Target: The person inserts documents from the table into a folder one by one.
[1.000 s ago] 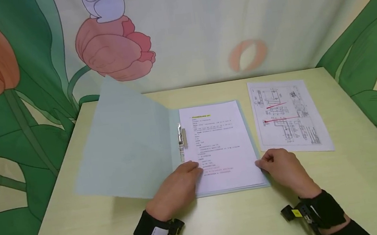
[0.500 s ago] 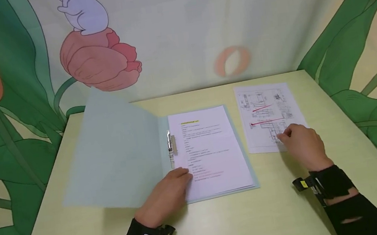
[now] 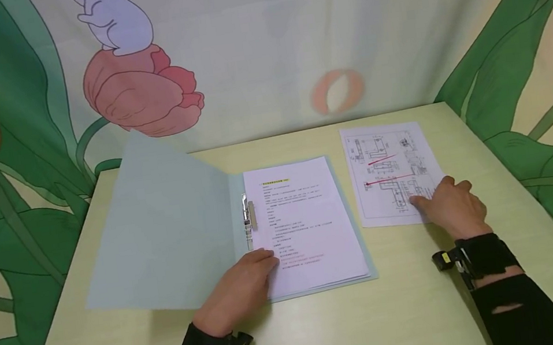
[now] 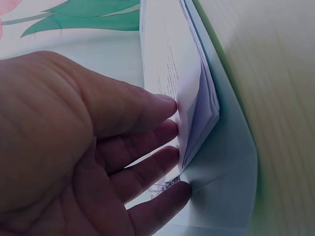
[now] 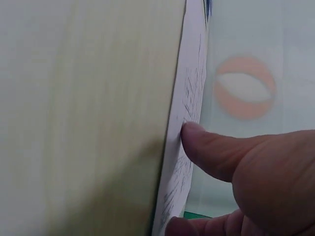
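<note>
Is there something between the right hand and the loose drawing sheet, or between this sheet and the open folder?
Nothing visible. The right hand already touches the drawing sheet, and only bare table separates it from the folder.

Pale yellow-green table [image 3: 328,329]; tulip-print curtain [image 3: 140,91] behind.

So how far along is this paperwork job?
Done: the folder lies open, with a stack of pages under its clip. In hand: the left hand rests on the stack's corner, and the right hand touches the loose drawing sheet. Left: that sheet lies outside the folder.
</note>
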{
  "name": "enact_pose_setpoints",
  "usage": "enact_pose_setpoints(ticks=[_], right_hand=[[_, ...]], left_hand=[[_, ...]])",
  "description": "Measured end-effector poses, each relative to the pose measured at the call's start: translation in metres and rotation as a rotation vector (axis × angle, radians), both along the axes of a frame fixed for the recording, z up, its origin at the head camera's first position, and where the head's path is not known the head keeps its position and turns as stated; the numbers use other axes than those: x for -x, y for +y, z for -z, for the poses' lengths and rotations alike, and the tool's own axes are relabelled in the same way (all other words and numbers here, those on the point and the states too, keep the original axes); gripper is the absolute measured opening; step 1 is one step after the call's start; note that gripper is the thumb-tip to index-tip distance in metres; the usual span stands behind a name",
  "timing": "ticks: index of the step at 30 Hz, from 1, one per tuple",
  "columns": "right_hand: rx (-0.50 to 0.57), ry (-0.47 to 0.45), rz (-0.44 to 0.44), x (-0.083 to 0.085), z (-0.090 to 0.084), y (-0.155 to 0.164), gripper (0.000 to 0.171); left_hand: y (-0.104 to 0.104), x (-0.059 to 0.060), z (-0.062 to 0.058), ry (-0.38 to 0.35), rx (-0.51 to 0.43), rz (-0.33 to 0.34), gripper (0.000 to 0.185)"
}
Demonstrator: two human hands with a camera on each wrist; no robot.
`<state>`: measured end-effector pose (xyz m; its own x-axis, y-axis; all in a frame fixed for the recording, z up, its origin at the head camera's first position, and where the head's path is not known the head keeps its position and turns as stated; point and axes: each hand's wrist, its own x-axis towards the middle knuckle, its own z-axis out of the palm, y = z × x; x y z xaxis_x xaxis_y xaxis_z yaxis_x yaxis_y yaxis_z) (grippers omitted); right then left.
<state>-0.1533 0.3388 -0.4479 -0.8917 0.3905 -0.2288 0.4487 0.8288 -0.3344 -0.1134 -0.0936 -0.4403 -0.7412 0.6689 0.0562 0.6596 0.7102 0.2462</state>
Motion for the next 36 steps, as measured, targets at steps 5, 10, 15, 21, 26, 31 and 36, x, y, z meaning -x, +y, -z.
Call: enact_pose_setpoints(ticks=[5,10,15,21,26,31,36], right_hand=[[0.000,-0.046,-0.008,0.002,-0.002,0.008,0.108],[0.022,-0.049,-0.018,0.003,-0.004,0.014,0.110],[0.022,-0.051,-0.005,0.003,-0.004,0.018,0.109],[0.009,-0.017,0.019,0.003,-0.005,0.023,0.084],[0.005,0.011,0.034,0.000,-0.008,0.029,0.050],[0.010,0.019,0.041,-0.003,-0.011,0.034,0.039],[0.021,0.001,0.053,-0.004,-0.013,0.038,0.042]], left_hand=[[0.000,0.000,0.000,-0.004,0.004,-0.013,0.028],[0.000,0.000,0.002,0.009,-0.002,-0.010,0.026],[-0.001,0.000,0.002,0.016,0.001,-0.011,0.026],[0.000,0.000,0.001,0.012,0.014,-0.016,0.026],[0.000,0.000,0.001,0.018,0.006,-0.003,0.027],[0.000,0.000,0.001,0.012,0.001,-0.006,0.027],[-0.001,0.001,0.002,0.013,0.001,-0.012,0.027]])
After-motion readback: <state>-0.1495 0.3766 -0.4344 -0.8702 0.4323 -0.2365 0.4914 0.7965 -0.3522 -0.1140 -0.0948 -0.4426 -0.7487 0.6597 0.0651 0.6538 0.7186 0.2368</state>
